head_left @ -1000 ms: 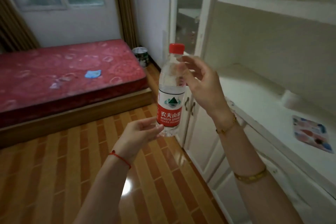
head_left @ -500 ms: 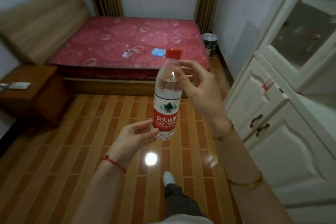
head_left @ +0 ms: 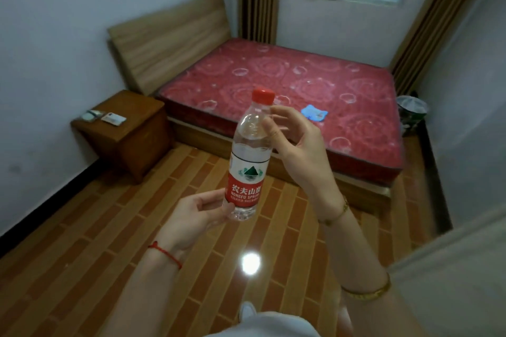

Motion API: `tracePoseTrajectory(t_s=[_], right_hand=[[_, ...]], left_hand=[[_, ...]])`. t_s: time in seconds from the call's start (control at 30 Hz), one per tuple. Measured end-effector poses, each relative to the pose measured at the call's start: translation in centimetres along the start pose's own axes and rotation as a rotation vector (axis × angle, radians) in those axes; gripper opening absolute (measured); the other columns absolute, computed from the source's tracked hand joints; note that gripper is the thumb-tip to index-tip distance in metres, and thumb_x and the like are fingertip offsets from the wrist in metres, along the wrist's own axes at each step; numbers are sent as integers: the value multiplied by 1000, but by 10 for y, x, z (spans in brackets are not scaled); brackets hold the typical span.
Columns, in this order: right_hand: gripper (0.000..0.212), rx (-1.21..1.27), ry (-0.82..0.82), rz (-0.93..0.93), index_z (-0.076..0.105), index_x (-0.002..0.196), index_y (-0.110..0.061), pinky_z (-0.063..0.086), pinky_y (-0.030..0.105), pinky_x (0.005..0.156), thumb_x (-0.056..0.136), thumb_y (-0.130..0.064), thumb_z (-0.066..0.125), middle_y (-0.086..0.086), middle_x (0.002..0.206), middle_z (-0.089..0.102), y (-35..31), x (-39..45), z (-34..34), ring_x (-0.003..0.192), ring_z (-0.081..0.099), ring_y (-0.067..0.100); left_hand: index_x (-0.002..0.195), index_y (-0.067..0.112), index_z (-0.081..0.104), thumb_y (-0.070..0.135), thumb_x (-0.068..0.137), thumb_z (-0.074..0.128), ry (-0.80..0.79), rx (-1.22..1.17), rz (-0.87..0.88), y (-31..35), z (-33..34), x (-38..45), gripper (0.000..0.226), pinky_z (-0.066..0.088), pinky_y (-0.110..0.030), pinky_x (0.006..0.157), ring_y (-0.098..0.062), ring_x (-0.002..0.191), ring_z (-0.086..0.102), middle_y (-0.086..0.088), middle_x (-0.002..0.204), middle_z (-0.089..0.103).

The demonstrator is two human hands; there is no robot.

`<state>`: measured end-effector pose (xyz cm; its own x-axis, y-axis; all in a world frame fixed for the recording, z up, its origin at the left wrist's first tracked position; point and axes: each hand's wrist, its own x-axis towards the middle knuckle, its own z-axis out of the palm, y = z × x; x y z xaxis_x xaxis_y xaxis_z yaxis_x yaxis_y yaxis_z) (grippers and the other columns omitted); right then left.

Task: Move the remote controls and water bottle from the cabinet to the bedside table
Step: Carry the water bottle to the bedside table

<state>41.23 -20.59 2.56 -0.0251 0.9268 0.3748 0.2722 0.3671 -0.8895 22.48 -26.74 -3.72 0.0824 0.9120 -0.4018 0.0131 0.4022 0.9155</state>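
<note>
Both hands hold upright, clear, red-capped water bottle.

- water bottle: clear plastic, red cap, red and white label, upright, slightly tilted, its base pinched by the left hand, its shoulder touched by the right hand
- bedside table: brown wood, well beyond the left hand, two flat items on top

I see a clear water bottle with red cap and red-and-white label — behind it, a red rose-patterned mattress and brown brick-patterned floor.
</note>
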Motion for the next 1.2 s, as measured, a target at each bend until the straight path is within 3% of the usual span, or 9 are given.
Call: tracePoseTrajectory(t_s=[0.3,0.4,0.47,0.53,0.63,0.73,0.8,0.93,1.2], right_hand=[[28,75,-227,-41,65,118,-16,58,33,87,94,-30,64,-4,109,72,41,124,61,100,68,6],[27,95,-286,-54,66,118,-16,57,32,89,94,-29,63,-6,110,72,56,157,87,103,67,6],[26,102,-311,-70,66,117,-17,57,31,89,95,-29,63,-8,109,72,66,180,106,103,67,4],[25,110,-336,-87,66,118,-18,56,30,89,95,-29,62,-9,109,72,77,205,127,103,66,3],[26,128,-368,-98,66,119,-17,56,31,89,96,-28,61,-8,111,72,91,249,161,103,66,3],[27,151,-386,-104,66,119,-15,57,33,89,96,-27,62,-7,111,72,100,301,198,102,68,5],[27,152,-392,-113,66,119,-16,57,31,88,96,-27,61,-8,109,72,102,338,223,101,67,3],[27,165,-408,-136,66,120,-18,57,34,88,96,-29,61,-8,110,72,105,411,274,102,67,5],[28,164,-437,-136,66,120,-18,57,35,90,96,-29,61,-8,112,72,130,519,356,103,67,5]], left_hand=[[118,27,60,28,61,80,202,-95,-20,25,-39,88,60,44,-47,105,-20,112,64,-1,119,69],[120,23,60,17,72,77,251,-125,-16,27,-57,119,51,50,-39,99,-17,110,65,0,114,71],[114,25,62,8,79,72,277,-139,-2,31,-71,140,40,55,-22,79,-8,97,69,7,100,74],[105,30,63,8,81,71,306,-127,1,35,-86,163,33,54,-17,70,-4,90,71,12,91,76],[107,29,64,9,81,71,346,-133,-10,47,-116,201,34,55,-26,82,-10,99,71,7,100,76],[109,27,64,9,80,73,369,-150,-7,69,-153,244,35,56,-24,79,-9,96,72,6,98,77],[113,24,65,11,80,74,368,-147,-2,88,-179,275,36,56,-29,86,-12,99,71,3,102,76],[100,30,65,8,81,72,391,-164,33,125,-230,334,30,55,-17,71,-5,91,72,9,93,77],[107,32,65,15,77,76,432,-166,14,169,-310,428,35,53,-25,85,-6,97,70,8,101,76]])
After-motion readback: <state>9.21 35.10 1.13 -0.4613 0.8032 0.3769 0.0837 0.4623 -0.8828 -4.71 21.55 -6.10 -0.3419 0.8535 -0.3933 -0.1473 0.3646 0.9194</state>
